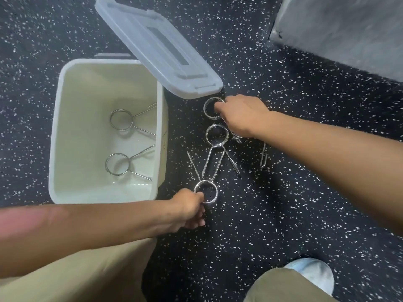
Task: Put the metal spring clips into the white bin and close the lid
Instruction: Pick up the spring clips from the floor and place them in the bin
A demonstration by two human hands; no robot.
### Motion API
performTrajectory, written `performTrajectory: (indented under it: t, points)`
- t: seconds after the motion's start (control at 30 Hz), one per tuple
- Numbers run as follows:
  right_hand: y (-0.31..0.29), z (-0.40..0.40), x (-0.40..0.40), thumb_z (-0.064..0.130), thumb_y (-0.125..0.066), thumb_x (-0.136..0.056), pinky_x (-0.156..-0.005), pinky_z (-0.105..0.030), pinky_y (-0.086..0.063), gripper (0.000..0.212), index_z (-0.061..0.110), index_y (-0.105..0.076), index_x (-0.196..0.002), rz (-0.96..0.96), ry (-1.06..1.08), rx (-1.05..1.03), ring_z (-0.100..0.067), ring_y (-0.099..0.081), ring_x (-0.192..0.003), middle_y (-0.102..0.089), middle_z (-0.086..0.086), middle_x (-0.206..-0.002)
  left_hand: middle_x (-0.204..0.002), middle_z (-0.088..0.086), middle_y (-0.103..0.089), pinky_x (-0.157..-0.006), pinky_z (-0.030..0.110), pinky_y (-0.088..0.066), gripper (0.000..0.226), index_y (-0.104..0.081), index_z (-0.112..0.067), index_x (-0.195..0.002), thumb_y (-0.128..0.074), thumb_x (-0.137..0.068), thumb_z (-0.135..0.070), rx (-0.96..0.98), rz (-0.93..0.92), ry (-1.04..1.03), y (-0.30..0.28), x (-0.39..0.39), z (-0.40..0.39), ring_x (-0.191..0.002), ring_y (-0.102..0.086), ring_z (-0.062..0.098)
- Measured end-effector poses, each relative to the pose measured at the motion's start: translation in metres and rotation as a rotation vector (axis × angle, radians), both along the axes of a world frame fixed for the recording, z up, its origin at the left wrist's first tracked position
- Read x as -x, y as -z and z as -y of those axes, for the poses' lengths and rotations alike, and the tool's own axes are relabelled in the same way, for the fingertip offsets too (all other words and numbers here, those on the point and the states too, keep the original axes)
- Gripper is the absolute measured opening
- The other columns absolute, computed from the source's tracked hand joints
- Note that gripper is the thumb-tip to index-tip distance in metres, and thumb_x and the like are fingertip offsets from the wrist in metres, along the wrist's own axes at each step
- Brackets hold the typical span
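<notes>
Two spring clips are found already lying on the bottom of the white bin (104, 83), one (124, 120) farther from the body, one (122, 165) nearer. At least three remain on the speckled floor (283, 203), outside the bin's right wall. The left hand (188, 209) is seen closed on the ring of the nearest floor clip (206, 191), its prongs pointing away from the hand. The right hand (241, 115) is curled over the ring of the farthest floor clip (212, 107); a firm hold cannot be confirmed, the fingertips being partly hidden. A third clip (217, 135) lies between the two hands, its prongs crossing those of the left-hand clip, so snagging on lifting is judged possible. The lid (157, 46) is off, propped across the bin's far right corner, just beyond the right hand. The bin mouth to the left of both hands is judged largely unobstructed. Loading is assessed as partly done; closing is outstanding.
</notes>
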State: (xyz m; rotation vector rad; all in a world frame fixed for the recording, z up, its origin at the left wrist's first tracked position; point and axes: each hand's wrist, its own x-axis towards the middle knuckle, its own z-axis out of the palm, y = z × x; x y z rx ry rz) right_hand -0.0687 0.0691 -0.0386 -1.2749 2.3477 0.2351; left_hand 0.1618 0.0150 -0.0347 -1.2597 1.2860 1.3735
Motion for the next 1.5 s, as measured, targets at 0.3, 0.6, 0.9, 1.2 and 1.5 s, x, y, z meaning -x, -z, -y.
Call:
performTrajectory:
  t: [0.3,0.6,0.9,1.2,1.5]
  points:
    - [-0.002,0.008,0.000,0.013,-0.046,-0.092,-0.070,-0.037,-0.052,0.024,0.008,-0.062,-0.108,0.120,0.149,-0.063,-0.033,-0.059,-0.086,-0.065,-0.014,-0.107,-0.044,0.002,-0.046,-0.046,0.027,-0.045,0.034,-0.057,-0.004,-0.073,-0.040,-0.099,-0.017,-0.184,-0.082,0.200,-0.048,-0.002,0.013,-0.045,-0.058,0.020]
    - [-0.012,-0.017,0.006,0.007,-0.048,-0.088,-0.077,-0.038,-0.057,0.036,0.020,-0.076,-0.104,0.170,0.359,0.176,-0.031,-0.067,-0.091,-0.074,-0.010,-0.106,-0.044,0.002,-0.048,-0.047,0.022,-0.045,0.034,-0.059,-0.009,-0.068,-0.045,-0.097,-0.018,-0.150,-0.261,0.371,-0.095,0.009,0.053,-0.049,-0.061,0.022]
    - [-0.054,-0.016,0.000,-0.001,-0.050,-0.087,-0.050,-0.018,-0.043,0.037,0.026,-0.075,-0.090,0.314,0.652,0.483,-0.008,-0.058,-0.058,-0.070,0.008,-0.084,-0.060,0.007,-0.068,-0.057,0.028,-0.044,0.033,-0.063,-0.013,-0.069,-0.050,-0.098,-0.023,0.328,-0.576,0.818,-0.144,0.015,0.103,-0.052,-0.055,0.015]
    - [-0.081,-0.005,-0.022,0.007,-0.058,-0.084,-0.063,-0.029,-0.045,0.024,0.027,-0.068,-0.093,0.396,0.587,0.557,-0.015,-0.055,-0.068,-0.065,-0.001,-0.079,-0.066,0.010,-0.067,-0.061,0.039,-0.047,0.034,-0.056,-0.010,-0.076,-0.045,-0.101,-0.030,0.580,-0.442,0.976,-0.158,-0.003,0.172,-0.065,-0.064,0.026]
    - [-0.091,0.001,-0.041,0.004,-0.060,-0.080,-0.066,-0.030,-0.049,0.026,0.028,-0.069,-0.087,0.437,0.529,0.568,-0.020,-0.060,-0.066,-0.070,-0.005,-0.079,-0.072,0.003,-0.054,-0.058,0.034,-0.052,0.022,-0.061,-0.014,-0.090,-0.043,-0.100,-0.020,0.805,-0.212,1.534,-0.127,-0.018,0.213,-0.070,-0.060,0.028]
